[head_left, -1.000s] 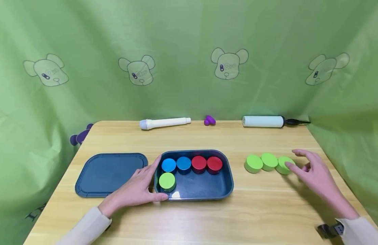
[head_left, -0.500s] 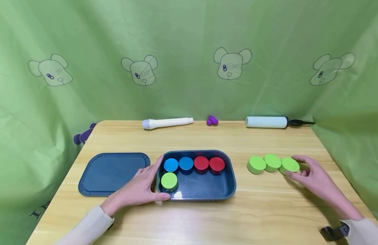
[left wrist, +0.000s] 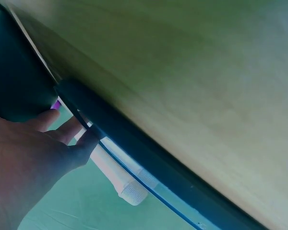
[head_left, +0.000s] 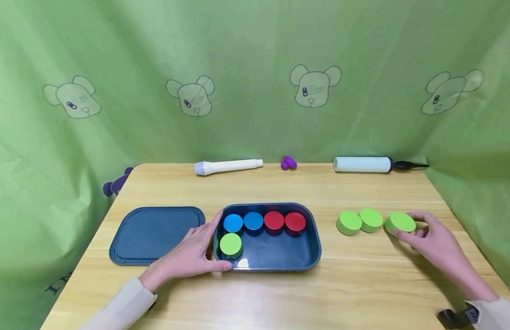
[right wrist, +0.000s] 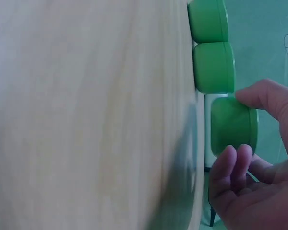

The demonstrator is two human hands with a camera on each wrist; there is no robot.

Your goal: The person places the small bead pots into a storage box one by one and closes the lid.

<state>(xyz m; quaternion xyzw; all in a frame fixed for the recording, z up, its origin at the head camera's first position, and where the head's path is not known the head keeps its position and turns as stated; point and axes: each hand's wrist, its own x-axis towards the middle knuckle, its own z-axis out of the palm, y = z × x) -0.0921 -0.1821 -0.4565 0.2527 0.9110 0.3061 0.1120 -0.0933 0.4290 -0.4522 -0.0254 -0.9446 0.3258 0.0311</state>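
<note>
On the right, my right hand [head_left: 436, 243] pinches a short green cylinder [head_left: 400, 222] between thumb and fingers. The right wrist view shows this green cylinder [right wrist: 233, 124] a little off the tabletop, with fingertips on opposite sides. Just left of it stand two matching green cylinders [head_left: 349, 222], side by side. My left hand [head_left: 185, 254] rests against the left end of a dark blue box [head_left: 275, 261], thumb along the front rim and index finger at the back left corner. Inside the box are two blue cylinders [head_left: 253, 222] and two red cylinders [head_left: 295, 222] in a row, with one green cylinder [head_left: 231, 244] in front.
A dark blue lid [head_left: 156, 233] lies flat left of the box, partly behind the left hand. Along the table's back edge lie a white microphone [head_left: 230, 167], a small purple object [head_left: 288, 163] and a pale blue hand pump [head_left: 362, 164]. A green curtain [head_left: 255, 128] hangs behind.
My right hand has closed its fingers round the rightmost green cylinder and drawn it away from its neighbour, to the right. The left hand keeps its place at the box; the head view has shifted slightly.
</note>
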